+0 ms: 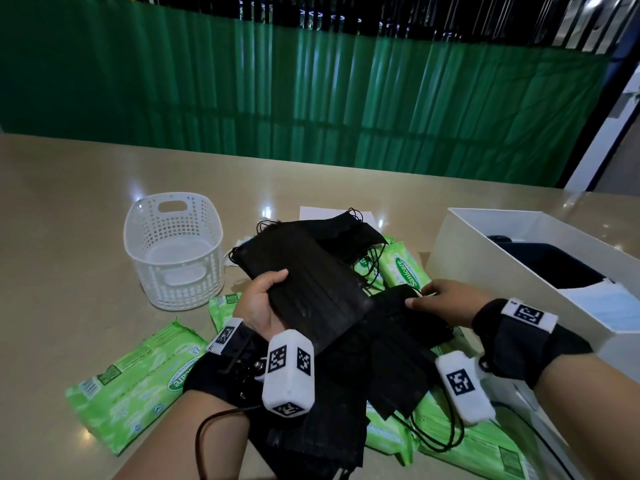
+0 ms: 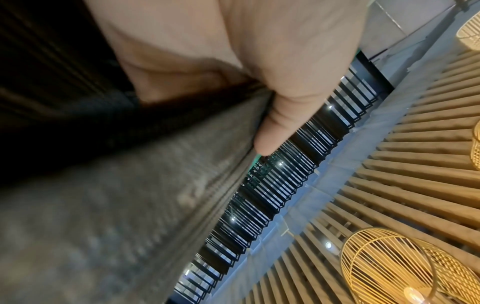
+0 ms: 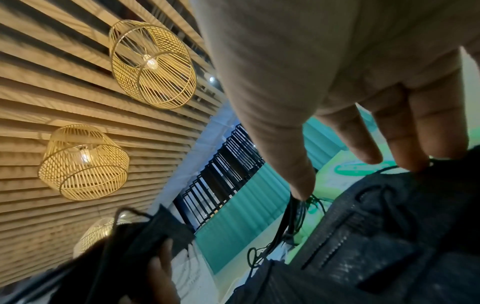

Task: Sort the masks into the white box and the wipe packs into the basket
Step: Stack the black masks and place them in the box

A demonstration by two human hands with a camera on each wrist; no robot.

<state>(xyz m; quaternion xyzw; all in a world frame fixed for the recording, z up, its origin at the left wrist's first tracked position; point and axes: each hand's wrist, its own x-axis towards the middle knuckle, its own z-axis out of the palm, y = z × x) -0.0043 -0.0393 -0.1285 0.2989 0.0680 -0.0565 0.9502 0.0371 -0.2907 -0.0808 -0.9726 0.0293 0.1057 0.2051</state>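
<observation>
**Black, green and white across a beige tabletop**

The stack of pleated fabric masks [image 1: 311, 289] gripped by the left hand [image 1: 258, 306] is plain black, as are the loose masks [image 1: 391, 327] under the right hand [image 1: 440, 301] and their thin ear loops. The soft plastic wipe packs [image 1: 135, 382] left of the left hand are bright green with paler mottling, white print and a white-and-green oval logo. Beyond the left hand, the perforated plastic basket [image 1: 173, 251] is white with a square grid pattern. To the right of the right hand, the rectangular cardboard box [image 1: 485, 258] is white, with black and pale blue inside. The wrist bands [image 1: 530, 337] are black, carrying white blocks printed with black-and-white square codes. The glossy table [image 1: 69, 220] is beige; the pleated curtain [image 1: 311, 98] behind is green.
</observation>
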